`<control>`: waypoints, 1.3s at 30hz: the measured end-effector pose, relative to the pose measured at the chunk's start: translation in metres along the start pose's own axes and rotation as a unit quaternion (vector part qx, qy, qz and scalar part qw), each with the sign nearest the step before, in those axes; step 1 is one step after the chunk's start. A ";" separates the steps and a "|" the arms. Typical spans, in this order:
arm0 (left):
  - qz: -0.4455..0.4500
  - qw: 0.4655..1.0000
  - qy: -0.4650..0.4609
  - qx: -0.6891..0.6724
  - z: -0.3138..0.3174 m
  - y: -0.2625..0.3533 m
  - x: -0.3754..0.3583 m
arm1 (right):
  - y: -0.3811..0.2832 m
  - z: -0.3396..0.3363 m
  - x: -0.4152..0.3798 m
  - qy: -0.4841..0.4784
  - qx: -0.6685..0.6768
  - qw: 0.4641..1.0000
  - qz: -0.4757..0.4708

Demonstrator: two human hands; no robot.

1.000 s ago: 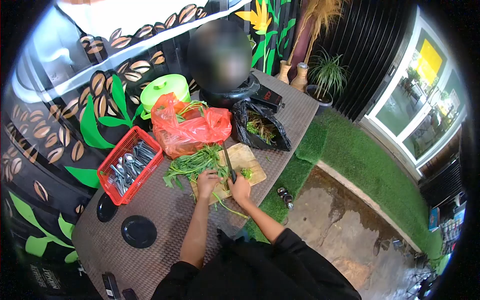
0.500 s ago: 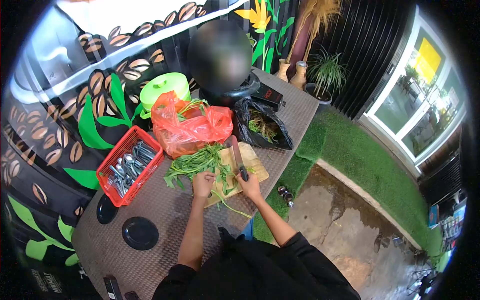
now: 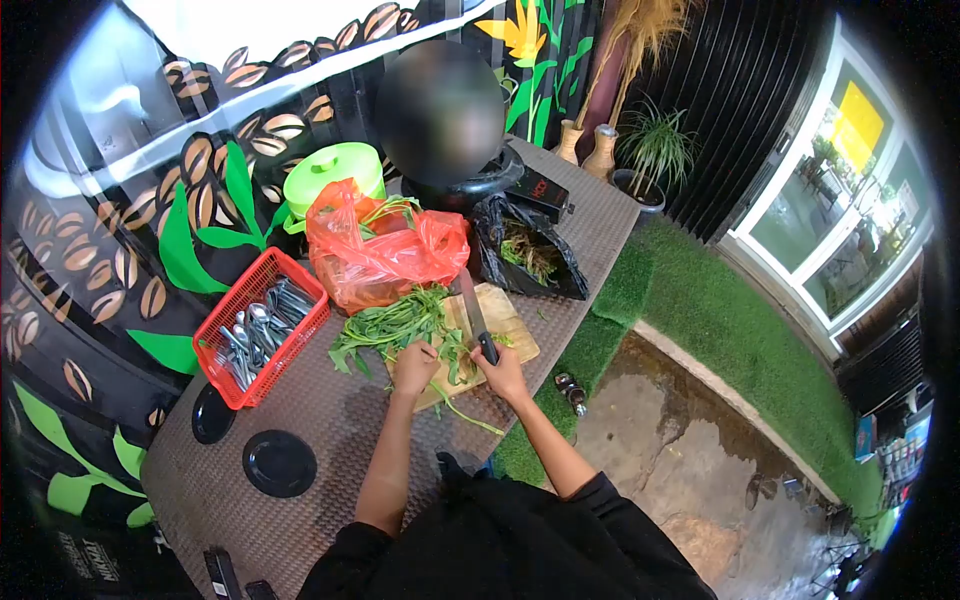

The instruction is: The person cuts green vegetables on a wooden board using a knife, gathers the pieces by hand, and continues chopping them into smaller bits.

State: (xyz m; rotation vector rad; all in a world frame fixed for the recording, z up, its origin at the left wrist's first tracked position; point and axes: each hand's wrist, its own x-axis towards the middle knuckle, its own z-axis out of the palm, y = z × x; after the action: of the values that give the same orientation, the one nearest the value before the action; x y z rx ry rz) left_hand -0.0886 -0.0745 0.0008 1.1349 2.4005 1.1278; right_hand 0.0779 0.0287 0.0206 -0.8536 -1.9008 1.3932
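Note:
My right hand grips the black handle of a kitchen knife, its blade pointing away over the wooden cutting board. At the board's left side, my left hand is closed, fingers curled; what lies inside them is hidden. Just beyond it is a heap of leafy greens, partly on the board and partly on the table. Some cut greens lie between my hands. One long stem trails over the board's near edge.
Behind the greens stand a red plastic bag, a black bag of trimmings and a lime-green lidded pot. To the left are a red basket of cutlery and black plates. The table's edge runs along the right.
My left hand has shifted slightly right, and its fingers look more tightly curled. The knife and my right hand have barely moved.

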 end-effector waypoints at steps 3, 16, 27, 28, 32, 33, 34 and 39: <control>-0.055 0.969 -0.103 -0.216 -0.004 0.004 0.005 | -0.013 -0.004 -0.001 -0.020 0.021 1.000 -0.012; -0.084 0.810 -0.192 -0.547 -0.019 0.055 -0.010 | -0.008 0.002 0.013 -0.029 0.081 0.996 0.001; 0.076 0.915 -0.108 -0.382 -0.020 0.055 -0.001 | -0.018 0.004 0.018 -0.044 0.086 0.995 -0.008; 0.083 0.922 -0.093 -0.366 -0.018 0.051 0.002 | -0.023 0.002 0.018 -0.057 0.088 0.994 0.004; 0.106 0.936 -0.046 -0.333 -0.017 0.047 0.003 | -0.029 0.004 0.019 -0.069 0.102 0.991 0.051; 0.106 0.936 -0.046 -0.333 -0.017 0.046 0.003 | -0.024 0.008 0.021 -0.052 0.087 0.995 0.017; 0.132 0.943 0.014 -0.304 -0.016 0.046 0.002 | -0.016 0.013 0.024 -0.034 0.072 0.997 -0.018; 0.070 0.912 0.095 -0.393 -0.029 0.044 0.005 | 0.005 0.037 0.024 0.050 -0.169 0.984 0.009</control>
State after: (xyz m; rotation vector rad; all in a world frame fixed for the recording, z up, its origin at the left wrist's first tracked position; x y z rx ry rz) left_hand -0.0825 -0.0687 0.0532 0.9312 1.6669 2.0637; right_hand 0.0354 0.0286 0.0088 -1.0816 -2.0873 1.0293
